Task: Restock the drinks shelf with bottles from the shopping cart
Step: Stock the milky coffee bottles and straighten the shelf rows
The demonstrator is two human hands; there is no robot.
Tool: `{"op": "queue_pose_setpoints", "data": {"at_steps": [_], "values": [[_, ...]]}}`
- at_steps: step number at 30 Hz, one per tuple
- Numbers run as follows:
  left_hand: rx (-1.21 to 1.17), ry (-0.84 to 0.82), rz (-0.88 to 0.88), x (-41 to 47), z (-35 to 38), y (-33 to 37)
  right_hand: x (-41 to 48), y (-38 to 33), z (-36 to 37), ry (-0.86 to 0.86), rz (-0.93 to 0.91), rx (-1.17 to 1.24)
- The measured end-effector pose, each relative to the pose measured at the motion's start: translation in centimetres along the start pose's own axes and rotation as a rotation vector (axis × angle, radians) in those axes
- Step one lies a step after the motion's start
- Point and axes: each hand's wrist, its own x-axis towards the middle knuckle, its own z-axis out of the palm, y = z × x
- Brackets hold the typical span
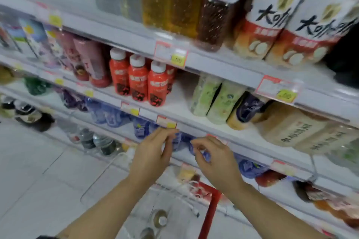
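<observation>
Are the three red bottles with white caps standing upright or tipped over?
Upright. The three red bottles stand in a row on the shelf, white caps on top, labels facing out.

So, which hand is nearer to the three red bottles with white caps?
Left. The left hand is just below the red bottles, one shelf lower. The right hand is at the same lower shelf but farther to the right.
</observation>
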Motion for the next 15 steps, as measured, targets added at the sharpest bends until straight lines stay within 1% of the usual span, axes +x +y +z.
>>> {"op": "queue_pose_setpoints", "data": {"at_steps": [4, 6, 8, 10, 12, 15], "values": [[0.056, -0.027, -0.401, -9.2, 0.3, -7.9, -1.7, 3.1, 10.1, -0.362, 0.137, -0.011], [0.081, -0.033, -0.592, -13.6, 0.6, -11.0, -2.9, 4.5, 14.8, -0.555, 0.155, -0.030], [0.109, -0.033, -0.736, -17.6, 1.3, -13.7, -4.1, 6.0, 19.2, -0.730, 0.169, -0.072], [0.120, -0.031, -0.843, -20.8, 2.3, -15.9, -5.3, 7.7, 23.3, -0.868, 0.216, -0.104], [0.128, -0.035, -0.913, -23.4, 3.8, -17.7, -6.5, 9.5, 27.1, -0.984, 0.251, -0.158], [0.134, -0.101, -0.952, -26.1, 6.2, -19.3, -8.4, 12.4, 31.6, -1.129, 0.277, -0.282]]}}
